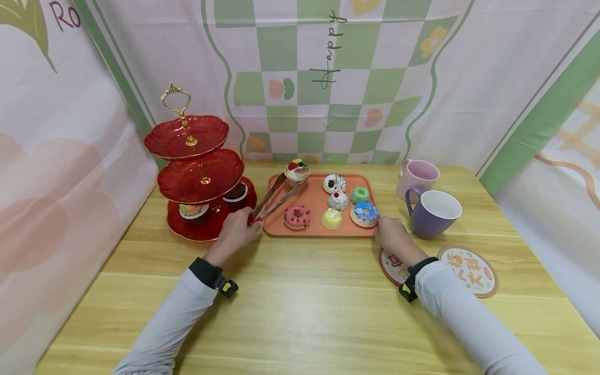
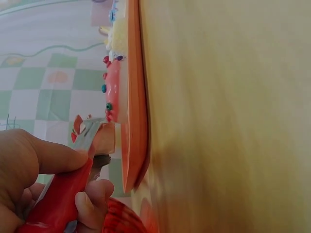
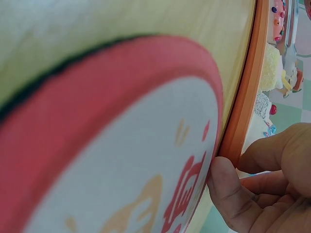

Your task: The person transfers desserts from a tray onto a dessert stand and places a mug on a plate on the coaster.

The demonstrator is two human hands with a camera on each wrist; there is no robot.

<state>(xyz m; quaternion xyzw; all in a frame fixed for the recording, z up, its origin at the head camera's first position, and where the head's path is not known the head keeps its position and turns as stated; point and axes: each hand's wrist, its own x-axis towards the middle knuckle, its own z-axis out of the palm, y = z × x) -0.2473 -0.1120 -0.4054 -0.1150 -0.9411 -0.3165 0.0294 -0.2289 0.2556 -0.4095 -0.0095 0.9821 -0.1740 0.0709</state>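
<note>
My left hand (image 1: pixel 236 229) grips the red handle of metal food tongs (image 2: pixel 63 194). Between the tongs' arms, over the left back part of the orange tray (image 1: pixel 309 234), sits a small cream-topped cake (image 1: pixel 297 172) with red fruit. My right hand (image 1: pixel 395 237) pinches the tray's front right corner, thumb outside the rim in the right wrist view. On the tray are a pink donut (image 1: pixel 297 217), a yellow cake (image 1: pixel 332 219), a blue donut (image 1: pixel 364 214), a green donut (image 1: pixel 360 195), a white donut (image 1: pixel 331 183) and a white cake (image 1: pixel 337 201) with a cherry.
A red three-tier stand (image 1: pixel 200 177) is left of the tray, with two cupcakes on its bottom tier, one being a dark cupcake (image 1: pixel 236 195). At right stand a pink mug (image 1: pixel 416 178) and a purple mug (image 1: pixel 432 212). Two round coasters, one a beige coaster (image 1: pixel 473 271), lie near my right forearm.
</note>
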